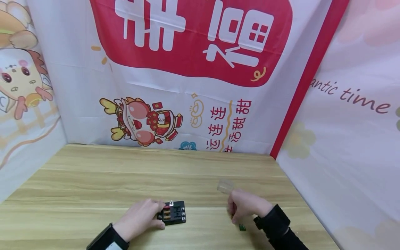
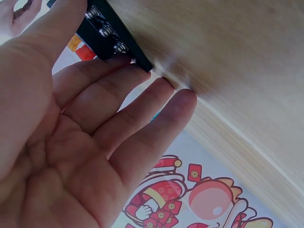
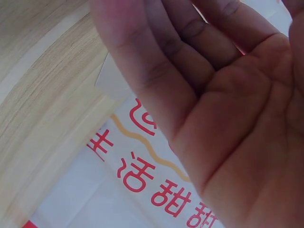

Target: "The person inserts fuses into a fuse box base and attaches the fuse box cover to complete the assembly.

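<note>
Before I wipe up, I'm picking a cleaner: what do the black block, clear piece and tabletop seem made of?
Black block: probably moulded plastic, dark with crisp edges; its terminals glint like metal. Clear piece: perhaps smooth plastic, since it's see-through; glass possible. Tabletop: wood or laminate, satin, streaky grain.

The left hand point(image 1: 143, 220) wears 1 black band point(image 1: 101, 239) with a pale patch point(image 1: 114, 246), the right hand point(image 1: 248, 206) 1 broad black strap point(image 1: 273, 221).
</note>
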`<act>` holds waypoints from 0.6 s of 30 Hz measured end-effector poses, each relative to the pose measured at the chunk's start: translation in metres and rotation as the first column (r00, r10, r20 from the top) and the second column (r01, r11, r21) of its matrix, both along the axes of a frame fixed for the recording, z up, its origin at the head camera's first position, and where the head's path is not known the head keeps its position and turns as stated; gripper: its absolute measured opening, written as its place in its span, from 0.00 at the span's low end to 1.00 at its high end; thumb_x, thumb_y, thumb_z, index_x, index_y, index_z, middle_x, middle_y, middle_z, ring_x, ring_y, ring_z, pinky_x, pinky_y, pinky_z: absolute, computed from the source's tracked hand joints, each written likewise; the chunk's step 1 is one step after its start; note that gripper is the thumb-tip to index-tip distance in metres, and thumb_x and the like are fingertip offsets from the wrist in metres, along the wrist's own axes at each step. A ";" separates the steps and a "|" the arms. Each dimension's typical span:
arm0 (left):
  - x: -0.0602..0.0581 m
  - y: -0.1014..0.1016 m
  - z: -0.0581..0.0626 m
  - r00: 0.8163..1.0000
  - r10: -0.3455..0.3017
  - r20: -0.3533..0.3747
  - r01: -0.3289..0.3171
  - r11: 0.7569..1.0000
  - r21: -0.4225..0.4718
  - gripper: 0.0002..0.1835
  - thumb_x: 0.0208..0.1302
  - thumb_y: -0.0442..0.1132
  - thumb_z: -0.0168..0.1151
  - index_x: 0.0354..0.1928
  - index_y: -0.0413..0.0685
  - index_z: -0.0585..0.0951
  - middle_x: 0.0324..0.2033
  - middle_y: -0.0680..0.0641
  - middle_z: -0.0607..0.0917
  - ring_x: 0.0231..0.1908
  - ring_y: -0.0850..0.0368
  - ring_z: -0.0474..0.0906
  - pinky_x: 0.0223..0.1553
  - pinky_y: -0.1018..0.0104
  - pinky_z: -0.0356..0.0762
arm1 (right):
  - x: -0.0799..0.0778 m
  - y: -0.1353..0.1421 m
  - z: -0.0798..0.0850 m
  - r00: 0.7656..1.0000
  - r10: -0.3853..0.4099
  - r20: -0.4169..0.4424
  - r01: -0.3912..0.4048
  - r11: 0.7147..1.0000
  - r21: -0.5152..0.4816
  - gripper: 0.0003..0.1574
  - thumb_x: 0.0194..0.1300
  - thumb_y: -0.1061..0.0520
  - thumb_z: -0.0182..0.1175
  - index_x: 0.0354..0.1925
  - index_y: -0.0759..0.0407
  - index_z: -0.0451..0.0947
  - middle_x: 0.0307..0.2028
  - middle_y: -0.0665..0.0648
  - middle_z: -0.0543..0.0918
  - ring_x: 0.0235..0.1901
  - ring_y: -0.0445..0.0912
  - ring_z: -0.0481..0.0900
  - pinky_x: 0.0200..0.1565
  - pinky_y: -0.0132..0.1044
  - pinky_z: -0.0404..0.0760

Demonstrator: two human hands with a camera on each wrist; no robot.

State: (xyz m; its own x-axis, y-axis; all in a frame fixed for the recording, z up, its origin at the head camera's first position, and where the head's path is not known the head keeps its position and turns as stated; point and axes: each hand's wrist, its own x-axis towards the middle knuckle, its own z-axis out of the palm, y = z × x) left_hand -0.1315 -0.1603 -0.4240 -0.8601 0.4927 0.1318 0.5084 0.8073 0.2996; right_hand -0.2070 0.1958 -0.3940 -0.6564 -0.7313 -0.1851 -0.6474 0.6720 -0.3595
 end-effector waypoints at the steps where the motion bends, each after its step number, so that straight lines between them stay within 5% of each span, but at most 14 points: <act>1: 0.000 0.000 0.000 1.000 0.001 0.001 -0.001 1.000 0.000 0.22 0.46 0.56 0.70 0.37 0.49 0.82 0.26 0.56 0.80 0.23 0.67 0.68 0.25 0.68 0.69 | 0.000 0.000 0.000 1.000 -0.001 -0.003 0.001 1.000 0.001 0.14 0.37 0.62 0.76 0.21 0.52 0.79 0.18 0.41 0.75 0.20 0.32 0.72 0.25 0.28 0.71; 18: 0.001 0.002 0.001 1.000 -0.001 0.013 0.001 1.000 -0.028 0.24 0.47 0.58 0.69 0.39 0.48 0.82 0.28 0.55 0.81 0.24 0.67 0.69 0.26 0.67 0.71 | 0.002 0.000 0.001 0.995 0.067 -0.079 -0.066 0.998 0.017 0.10 0.40 0.64 0.71 0.20 0.50 0.82 0.18 0.38 0.75 0.20 0.30 0.70 0.24 0.24 0.69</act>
State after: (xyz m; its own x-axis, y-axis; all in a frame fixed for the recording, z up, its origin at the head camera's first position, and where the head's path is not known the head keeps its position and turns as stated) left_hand -0.1308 -0.1587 -0.4228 -0.8611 0.4971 0.1072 0.5057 0.8149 0.2834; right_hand -0.2054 0.1955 -0.3927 -0.6194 -0.7716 -0.1450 -0.7172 0.6312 -0.2953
